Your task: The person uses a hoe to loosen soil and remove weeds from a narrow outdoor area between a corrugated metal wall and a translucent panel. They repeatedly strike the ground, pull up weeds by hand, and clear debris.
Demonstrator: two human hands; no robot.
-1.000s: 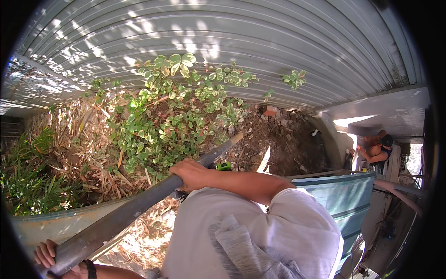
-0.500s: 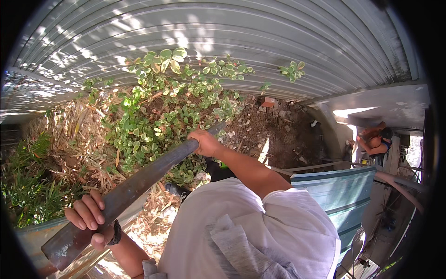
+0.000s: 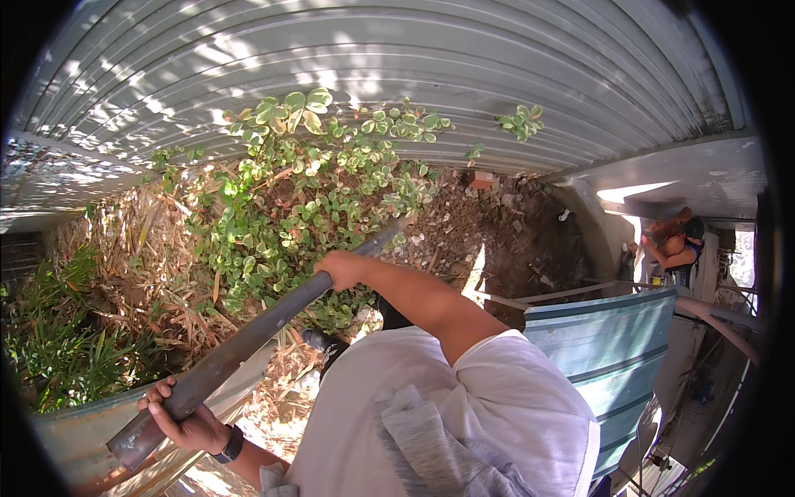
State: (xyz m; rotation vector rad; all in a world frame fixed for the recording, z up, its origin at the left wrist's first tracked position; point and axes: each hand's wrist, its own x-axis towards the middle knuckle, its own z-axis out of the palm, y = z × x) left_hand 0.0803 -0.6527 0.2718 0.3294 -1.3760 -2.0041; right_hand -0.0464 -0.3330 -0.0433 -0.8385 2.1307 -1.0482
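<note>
A long dark pipe [image 3: 257, 333] slants across in front of me, its near end at the lower left. The far end reaches the soil [image 3: 464, 224] beside the leafy plants [image 3: 331, 178]. Around its middle, my right hand [image 3: 344, 270] is closed, back of the hand up. Close to the near end, my left hand [image 3: 192, 424] holds the pipe from beneath, with fingertips showing on the far side. A dark watch or band [image 3: 231, 446] is on my left wrist.
A corrugated metal wall [image 3: 431, 74] rises behind the plants. Dry leaves [image 3: 145, 257] cover ground at the left. A reddish block [image 3: 480, 180] lies by the wall. Green-blue metal sheeting [image 3: 600, 348] stands at my right; a person [image 3: 675, 248] is beyond it.
My right hand sits lower along the pipe, nearer me. My left hand has turned, its palm now under the pipe. The pipe's near end has shifted slightly right.
</note>
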